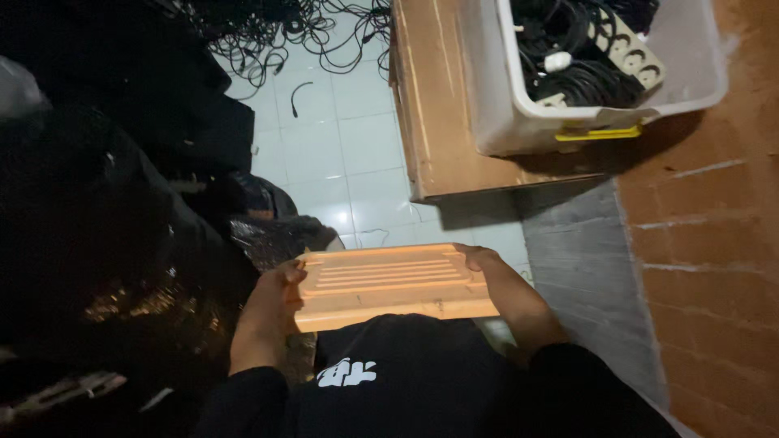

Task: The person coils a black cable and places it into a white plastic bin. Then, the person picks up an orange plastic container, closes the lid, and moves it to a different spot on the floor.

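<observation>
Low in the middle of the frame, both hands held an orange ridged panel (389,285) flat against the person's chest.

Its top was pale orange with raised parallel ribs. The left hand (280,290) gripped its left edge, fingers curled over; the right hand (479,259) clasped the far right corner. Above lay white floor tiles (341,154), a cardboard box (438,105) bearing a translucent bin (568,105) of black cables; dark bags (97,186) crowded the left, brick wall (714,243) the right.
</observation>
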